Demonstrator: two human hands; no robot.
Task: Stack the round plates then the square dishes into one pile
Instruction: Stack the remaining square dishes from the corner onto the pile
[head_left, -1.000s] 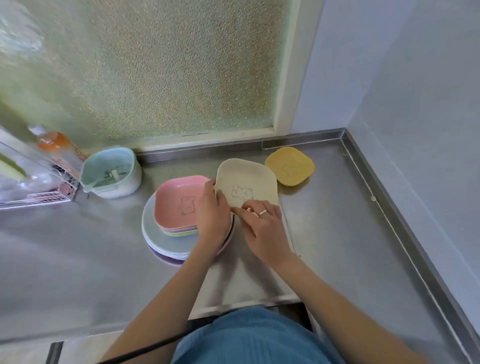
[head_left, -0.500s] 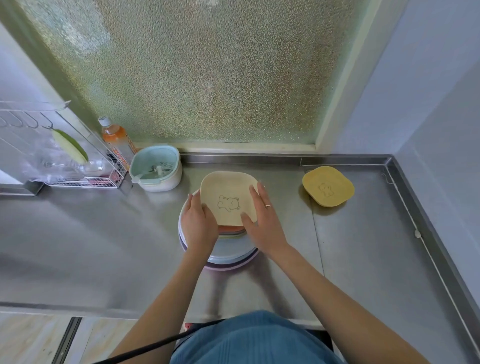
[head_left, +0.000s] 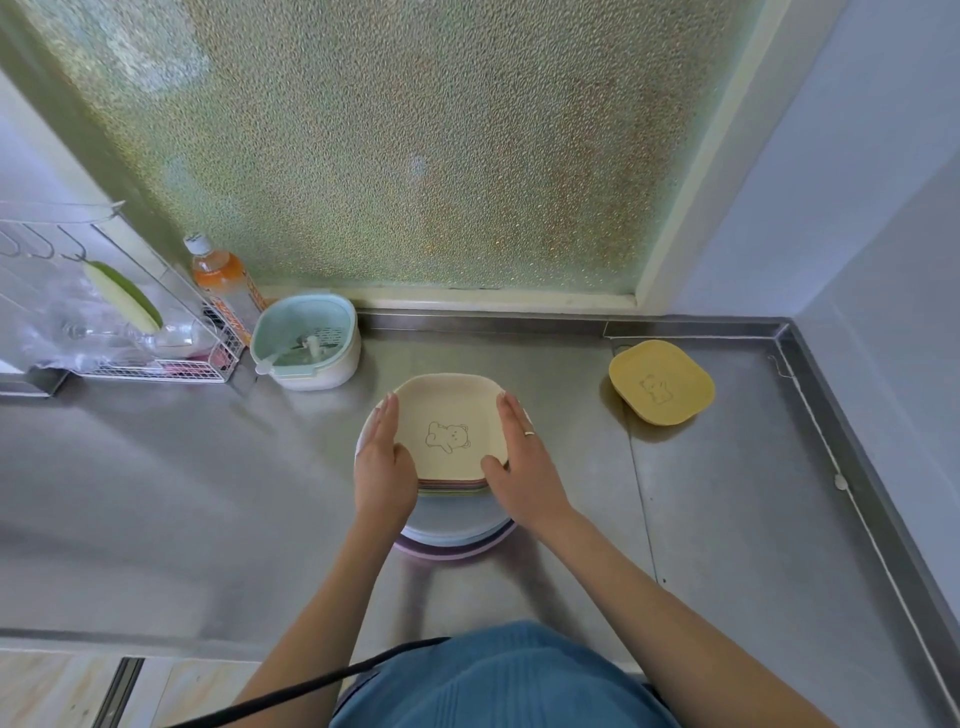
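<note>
Writing: none readable. Orange-capped drink bottle (head_left: 224, 283) at upper left carries a red-and-white label, too blurred to read. Cream square dish with a line-drawn bear (head_left: 449, 427) sits at frame centre, topmost on the pile; a like bear marks the yellow square dish (head_left: 661, 382), alone at right of frame near the desk corner, well apart from the pile.

Hidden: under the cream dish only thin coloured edges of other square dishes (head_left: 453, 488) show, count unclear. Round plates (head_left: 457, 525) below show only their near rims, pale blue over purple. Wire rack (head_left: 156, 358) at left edge is cut off; its contents are hazy. Pale green strainer basket in a white bowl (head_left: 306, 345) stands beside the bottle.

Grip: left hand (head_left: 383, 462) and right hand (head_left: 522, 457), fingers straight, lie flat against the left and right sides of the cream dish; thumbs rest at its near rim. Grip wide, nothing pinched. Ring on the right hand.

Change: half a second ago the cream dish sat askew with the fingers further onto it; now it sits squarer on the pile on the steel desk (head_left: 208, 493).
</note>
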